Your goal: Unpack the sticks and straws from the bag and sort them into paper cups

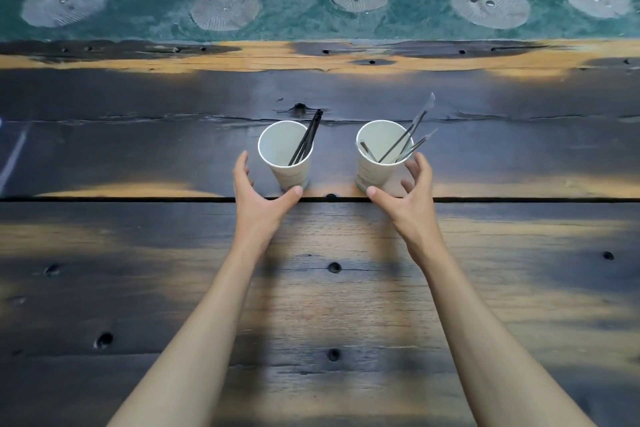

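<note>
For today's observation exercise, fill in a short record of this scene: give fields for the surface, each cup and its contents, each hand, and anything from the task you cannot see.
surface: dark worn wooden table
left cup: white paper, upright, holds black sticks
right cup: white paper, upright, holds clear-wrapped straws
left hand: open, curved around the left cup's base, thumb at its foot
right hand: open, curved around the right cup's base, fingers at its side
bag: not in view
loose items on table: none visible
</note>
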`<action>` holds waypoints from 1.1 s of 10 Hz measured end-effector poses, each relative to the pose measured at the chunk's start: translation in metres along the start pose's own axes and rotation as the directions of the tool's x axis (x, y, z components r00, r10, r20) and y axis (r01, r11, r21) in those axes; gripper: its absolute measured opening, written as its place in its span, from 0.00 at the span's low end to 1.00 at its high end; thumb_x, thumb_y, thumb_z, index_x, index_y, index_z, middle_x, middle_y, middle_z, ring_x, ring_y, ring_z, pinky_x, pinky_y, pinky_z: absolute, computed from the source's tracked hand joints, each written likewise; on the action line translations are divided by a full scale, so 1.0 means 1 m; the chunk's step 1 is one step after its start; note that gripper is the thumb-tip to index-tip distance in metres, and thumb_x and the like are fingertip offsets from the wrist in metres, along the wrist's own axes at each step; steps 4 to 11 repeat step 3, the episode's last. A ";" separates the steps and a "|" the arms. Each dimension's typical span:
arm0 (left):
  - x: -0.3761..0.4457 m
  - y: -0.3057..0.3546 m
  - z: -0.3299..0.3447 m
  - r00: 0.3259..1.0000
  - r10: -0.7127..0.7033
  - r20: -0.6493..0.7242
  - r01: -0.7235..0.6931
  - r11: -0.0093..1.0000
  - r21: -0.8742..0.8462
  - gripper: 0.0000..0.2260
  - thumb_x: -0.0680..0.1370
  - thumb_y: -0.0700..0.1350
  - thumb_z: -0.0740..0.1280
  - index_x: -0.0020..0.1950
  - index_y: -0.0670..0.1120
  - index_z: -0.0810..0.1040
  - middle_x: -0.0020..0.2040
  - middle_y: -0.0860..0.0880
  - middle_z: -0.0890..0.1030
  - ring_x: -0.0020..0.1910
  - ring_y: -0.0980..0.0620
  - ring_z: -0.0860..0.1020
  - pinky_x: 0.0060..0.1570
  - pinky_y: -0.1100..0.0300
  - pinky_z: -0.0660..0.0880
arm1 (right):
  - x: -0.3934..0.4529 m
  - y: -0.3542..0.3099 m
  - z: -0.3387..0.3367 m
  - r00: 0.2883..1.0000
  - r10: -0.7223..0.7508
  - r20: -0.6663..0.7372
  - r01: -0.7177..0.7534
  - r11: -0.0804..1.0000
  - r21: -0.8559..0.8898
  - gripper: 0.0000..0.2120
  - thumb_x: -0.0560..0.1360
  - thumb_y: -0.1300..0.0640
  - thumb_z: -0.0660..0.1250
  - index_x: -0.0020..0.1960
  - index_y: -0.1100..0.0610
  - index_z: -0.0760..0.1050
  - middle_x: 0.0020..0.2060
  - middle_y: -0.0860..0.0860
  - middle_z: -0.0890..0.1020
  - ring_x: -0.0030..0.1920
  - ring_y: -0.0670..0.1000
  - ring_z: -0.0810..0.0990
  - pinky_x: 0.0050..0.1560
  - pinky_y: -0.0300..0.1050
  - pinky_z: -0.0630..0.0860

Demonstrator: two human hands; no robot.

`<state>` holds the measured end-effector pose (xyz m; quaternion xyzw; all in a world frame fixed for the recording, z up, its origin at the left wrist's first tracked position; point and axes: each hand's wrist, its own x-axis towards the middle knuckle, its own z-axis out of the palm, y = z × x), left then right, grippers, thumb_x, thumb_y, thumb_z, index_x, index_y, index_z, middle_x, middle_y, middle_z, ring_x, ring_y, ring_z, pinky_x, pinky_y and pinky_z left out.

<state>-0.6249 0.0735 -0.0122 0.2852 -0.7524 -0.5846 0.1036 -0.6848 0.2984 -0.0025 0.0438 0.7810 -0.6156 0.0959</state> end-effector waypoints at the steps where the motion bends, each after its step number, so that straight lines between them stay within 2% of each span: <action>1: -0.031 0.020 -0.021 0.995 0.099 -0.027 -0.096 0.990 0.105 0.44 0.69 0.54 0.76 0.77 0.61 0.52 0.78 0.55 0.56 0.77 0.56 0.56 0.75 0.44 0.59 | -0.030 -0.019 -0.009 0.999 -0.021 -0.029 0.020 0.999 -0.039 0.44 0.71 0.49 0.74 0.78 0.47 0.51 0.76 0.44 0.60 0.74 0.49 0.62 0.73 0.54 0.63; 2: -0.071 0.056 -0.044 0.975 0.222 -0.010 -0.214 0.950 0.226 0.40 0.73 0.55 0.72 0.77 0.62 0.50 0.80 0.57 0.52 0.78 0.57 0.51 0.76 0.44 0.56 | -0.065 -0.054 -0.018 0.992 -0.107 -0.066 0.102 0.992 -0.075 0.38 0.75 0.48 0.70 0.78 0.49 0.54 0.76 0.43 0.61 0.75 0.46 0.60 0.73 0.52 0.63; 3: -0.115 0.084 -0.062 0.910 0.414 0.020 -0.389 0.836 0.387 0.37 0.75 0.58 0.67 0.78 0.61 0.50 0.81 0.55 0.48 0.80 0.54 0.48 0.76 0.43 0.53 | -0.107 -0.082 -0.024 0.955 -0.281 -0.092 0.259 0.945 -0.198 0.36 0.75 0.45 0.66 0.78 0.50 0.55 0.73 0.40 0.61 0.75 0.43 0.59 0.75 0.50 0.60; 11: -0.115 0.084 -0.062 0.910 0.414 0.020 -0.389 0.836 0.387 0.37 0.75 0.58 0.67 0.78 0.61 0.50 0.81 0.55 0.48 0.80 0.54 0.48 0.76 0.43 0.53 | -0.107 -0.082 -0.024 0.955 -0.281 -0.092 0.259 0.945 -0.198 0.36 0.75 0.45 0.66 0.78 0.50 0.55 0.73 0.40 0.61 0.75 0.43 0.59 0.75 0.50 0.60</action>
